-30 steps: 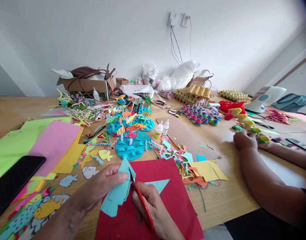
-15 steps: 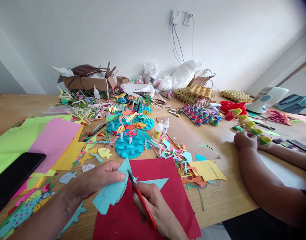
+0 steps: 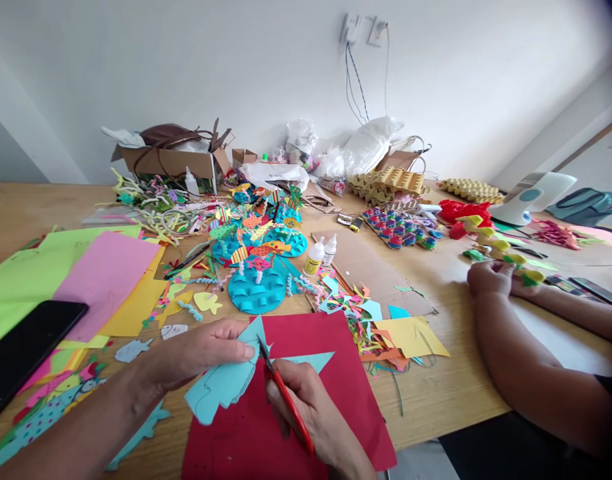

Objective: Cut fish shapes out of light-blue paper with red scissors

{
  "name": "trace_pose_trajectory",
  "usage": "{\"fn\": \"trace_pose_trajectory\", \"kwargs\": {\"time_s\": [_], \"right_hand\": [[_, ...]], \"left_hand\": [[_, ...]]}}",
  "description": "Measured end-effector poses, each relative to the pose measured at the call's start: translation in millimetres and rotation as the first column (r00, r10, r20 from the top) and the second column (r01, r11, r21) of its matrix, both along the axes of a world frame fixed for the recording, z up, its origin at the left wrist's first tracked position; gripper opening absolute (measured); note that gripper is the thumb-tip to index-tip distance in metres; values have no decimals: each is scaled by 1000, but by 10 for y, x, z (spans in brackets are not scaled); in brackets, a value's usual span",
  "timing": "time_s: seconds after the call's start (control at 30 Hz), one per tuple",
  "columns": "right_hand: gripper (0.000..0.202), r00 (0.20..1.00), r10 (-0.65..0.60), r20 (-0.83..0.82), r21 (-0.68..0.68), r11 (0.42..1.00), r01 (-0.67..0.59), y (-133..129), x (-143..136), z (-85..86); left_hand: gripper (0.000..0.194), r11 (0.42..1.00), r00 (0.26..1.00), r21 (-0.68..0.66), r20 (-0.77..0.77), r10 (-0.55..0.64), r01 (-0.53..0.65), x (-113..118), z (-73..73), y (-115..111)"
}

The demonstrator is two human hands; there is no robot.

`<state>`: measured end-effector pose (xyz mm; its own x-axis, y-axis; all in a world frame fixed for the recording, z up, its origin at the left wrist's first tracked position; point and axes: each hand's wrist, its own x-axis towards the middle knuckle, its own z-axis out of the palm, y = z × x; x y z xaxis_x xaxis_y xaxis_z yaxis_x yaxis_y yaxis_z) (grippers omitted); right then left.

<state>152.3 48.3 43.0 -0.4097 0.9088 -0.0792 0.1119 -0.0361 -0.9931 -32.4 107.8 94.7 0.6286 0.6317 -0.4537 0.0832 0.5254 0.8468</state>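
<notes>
Pinched in my left hand is a light blue paper piece with a drawn outline. My right hand is closed on red-handled scissors, whose blades are at the upper right edge of that paper. Beneath both hands lies a red sheet, and a pointed blue paper scrap rests on it behind my right hand. Just beyond is a round turquoise base with paper fish standing above it.
On the left lie a black phone, a pink sheet and paper fish cutouts. Two glue bottles stand past the red sheet, near colourful scraps. At right, another person's hands hold a painted egg-carton strip.
The scissors' handles have swung slightly, and the blue paper has shifted a little within my grip. The whole view has moved slightly.
</notes>
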Motion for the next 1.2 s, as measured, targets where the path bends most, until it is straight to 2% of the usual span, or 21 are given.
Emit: {"fn": "trace_pose_trajectory", "kwargs": {"time_s": [0.23, 0.43, 0.63, 0.77, 0.87, 1.0, 1.1, 1.17, 1.2], "right_hand": [[36, 995, -10, 98, 42, 999, 6, 1, 40, 39], [37, 993, 4, 122, 24, 1000, -7, 15, 64, 36], [36, 990, 25, 140, 26, 999, -29, 31, 121, 47], [37, 993, 30, 112, 19, 999, -32, 37, 153, 15], [38, 1000, -7, 2, -50, 999, 8, 41, 136, -21], [47, 978, -151, -143, -150, 980, 129, 70, 71, -15], [53, 954, -218, -204, -175, 967, 184, 124, 38, 30], [54, 944, -235, -232, -161, 966, 200, 168, 25, 61], [54, 938, -239, -250, -148, 967, 207, 189, 18, 73]], "left_hand": [[25, 999, 997, -18, -70, -43, 42, 21, -5, 77], [20, 996, 984, -1, -156, -90, 91, 34, 35, 147], [15, 969, 948, -47, -200, -247, 243, 22, 24, 277], [16, 960, 934, -77, -223, -279, 268, 54, 71, 341], [20, 983, 967, -41, -174, -185, 180, 79, 94, 372], [35, 997, 998, 48, -24, 66, -64, 96, 43, 339], [24, 949, 948, 59, 105, 301, -308, 112, -49, 221], [26, 924, 909, -7, 175, 379, -384, 133, -111, 116], [29, 924, 892, -28, 253, 375, -381, 149, -136, 64]]}}
